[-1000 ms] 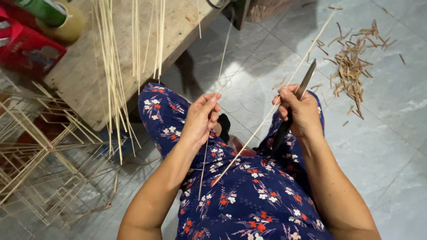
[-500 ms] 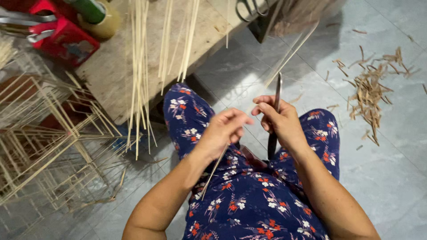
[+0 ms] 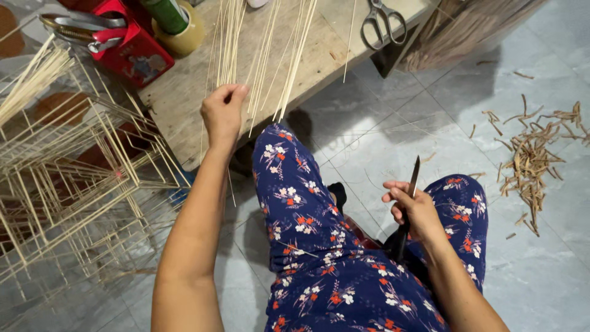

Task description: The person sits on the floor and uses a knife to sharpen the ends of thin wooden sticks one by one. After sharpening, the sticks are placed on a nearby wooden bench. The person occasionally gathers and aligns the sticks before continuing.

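Left hand (image 3: 222, 114): upper centre-left of the frame, arm stretched forward, fingers pinched shut on thin bamboo sticks (image 3: 228, 43) where the bundle hangs over the near edge of the wooden bench (image 3: 184, 107).

Right hand (image 3: 413, 209): lower right of centre, above the right knee, fist closed round the dark handle of a knife (image 3: 410, 197); blade upright, tip pointing toward the top of the frame. The two hands are well apart.

Lap: dark blue trousers (image 3: 332, 270) with red and white flowers, filling the lower centre; one loose sliver lies across the left thigh.

Bench, upper centre: a second spread of sticks (image 3: 289, 58) just right of the gripped ones, likewise overhanging the edge (both bundles run out of the top of the frame). Scissors (image 3: 381, 21) with pale handles lie at the bench's far right end. A roll of tape (image 3: 181, 31) with a green cylinder standing in it sits at the upper left, beside a red tin (image 3: 132, 52) with metal pliers-like tools resting on it.

Left side of the frame: open frames of joined sticks (image 3: 74, 184), stacked and crossing, standing on the floor close against the bench and the left arm.

Floor: grey tiles (image 3: 541, 270). Right edge: a scatter of brown shavings (image 3: 531, 157), well apart from the knife hand.
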